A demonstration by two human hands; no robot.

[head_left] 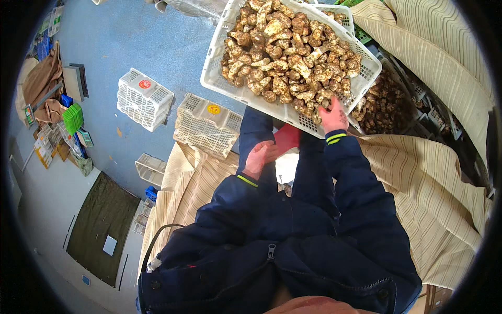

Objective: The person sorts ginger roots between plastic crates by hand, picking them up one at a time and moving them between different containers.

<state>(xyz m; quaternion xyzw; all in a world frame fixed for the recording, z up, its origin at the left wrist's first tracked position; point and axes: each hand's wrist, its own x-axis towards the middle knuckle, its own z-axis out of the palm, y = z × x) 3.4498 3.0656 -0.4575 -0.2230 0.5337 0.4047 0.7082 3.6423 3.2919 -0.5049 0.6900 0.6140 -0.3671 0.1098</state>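
Observation:
A white perforated plastic crate (214,68) stands in front of me, heaped with brown and cream thick-stemmed mushrooms (285,52). My right hand (333,116) reaches over its near right rim, the fingers closed on a mushroom (317,116) at the edge of the heap; the fingertips are partly hidden. My left hand (259,158) lies low over my left thigh, short of the crate's near side. Its fingers are loosely bent and nothing shows in them. Just beyond them is a red thing (287,138) between my legs, which I cannot make out.
Another crate of darker mushrooms (384,104) sits at the right under a striped beige cloth (434,57). Two upturned white crates (144,99) (206,123) stand on the blue floor (157,36) at the left. More striped cloth (423,178) drapes around my seat.

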